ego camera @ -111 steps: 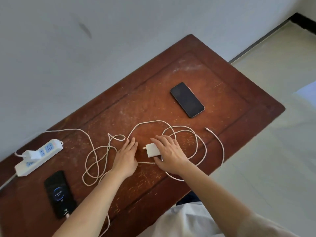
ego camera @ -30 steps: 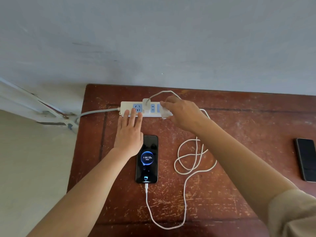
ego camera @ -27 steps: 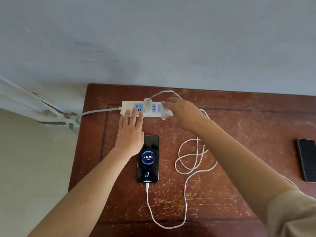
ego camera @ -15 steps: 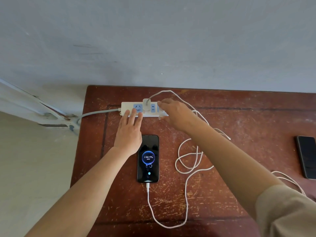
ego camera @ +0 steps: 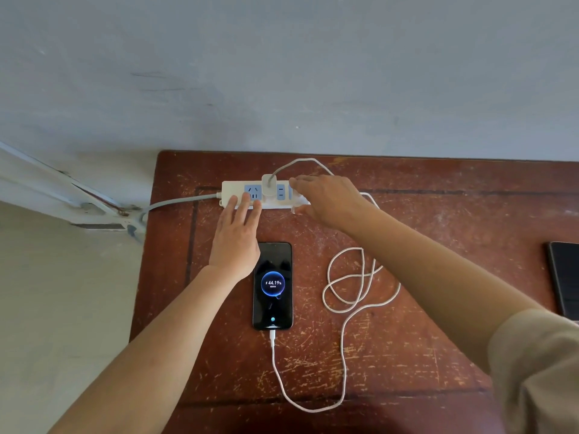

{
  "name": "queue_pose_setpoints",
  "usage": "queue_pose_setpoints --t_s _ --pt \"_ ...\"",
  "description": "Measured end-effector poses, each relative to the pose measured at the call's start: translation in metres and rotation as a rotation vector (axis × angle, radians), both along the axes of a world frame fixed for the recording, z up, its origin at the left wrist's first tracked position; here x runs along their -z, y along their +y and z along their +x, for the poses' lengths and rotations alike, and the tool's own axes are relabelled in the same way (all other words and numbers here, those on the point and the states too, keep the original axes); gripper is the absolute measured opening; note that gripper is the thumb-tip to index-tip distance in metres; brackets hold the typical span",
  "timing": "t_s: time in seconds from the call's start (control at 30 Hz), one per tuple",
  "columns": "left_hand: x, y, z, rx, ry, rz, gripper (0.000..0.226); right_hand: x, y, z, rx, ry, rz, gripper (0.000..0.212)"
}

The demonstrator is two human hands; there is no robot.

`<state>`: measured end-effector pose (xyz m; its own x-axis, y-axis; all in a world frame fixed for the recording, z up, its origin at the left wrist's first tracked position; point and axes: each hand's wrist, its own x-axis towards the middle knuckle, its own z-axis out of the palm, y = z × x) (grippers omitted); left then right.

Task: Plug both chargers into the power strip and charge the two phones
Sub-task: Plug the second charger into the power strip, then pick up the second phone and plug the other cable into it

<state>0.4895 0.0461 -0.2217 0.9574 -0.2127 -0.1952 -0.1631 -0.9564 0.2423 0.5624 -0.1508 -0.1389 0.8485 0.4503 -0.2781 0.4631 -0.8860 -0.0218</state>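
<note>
Second charger at the power strip (ego camera: 238, 190)
Left hand (ego camera: 235, 242) lies flat, fingers together on the strip; right hand (ego camera: 329, 198) curls over its right end, apparently gripping the mostly hidden charger (ego camera: 301, 204).

Two phones are counted on the table (ego camera: 438, 355): one lit phone (ego camera: 272, 286) near the centre and one dark phone (ego camera: 565, 277) at 3 o'clock, cut by the frame edge. One power strip (ego camera: 232, 191) is seen at 12 o'clock, with one charger (ego camera: 268, 184) plugged in. One white cable (ego camera: 344, 364) is counted at 5 o'clock. Two hands are present, the left hand (ego camera: 235, 239) and the right hand (ego camera: 329, 198).
</note>
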Motion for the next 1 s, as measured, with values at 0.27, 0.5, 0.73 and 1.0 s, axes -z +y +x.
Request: queue_pose_setpoints --t_s 0.27,0.5,0.73,1.0 --pt "-0.017 0.006 0.008 0.030 0.148 0.076 0.080 0.007 0.009 -0.017 0.121 -0.100 -0.027 0.064" --pt "-0.053 -0.014 -0.012 0.083 0.028 0.161 0.058 -0.019 -0.041 -0.116 0.409 -0.297 0.312 0.064" --pt "-0.057 -0.117 -0.072 0.403 -0.038 0.066 0.059 -0.001 -0.156 -0.283 0.966 -0.113 0.247 0.057" --pt "-0.054 -0.249 -0.132 0.725 0.066 0.007 0.059 0.028 -0.253 -0.385 1.472 0.015 0.233 0.057"
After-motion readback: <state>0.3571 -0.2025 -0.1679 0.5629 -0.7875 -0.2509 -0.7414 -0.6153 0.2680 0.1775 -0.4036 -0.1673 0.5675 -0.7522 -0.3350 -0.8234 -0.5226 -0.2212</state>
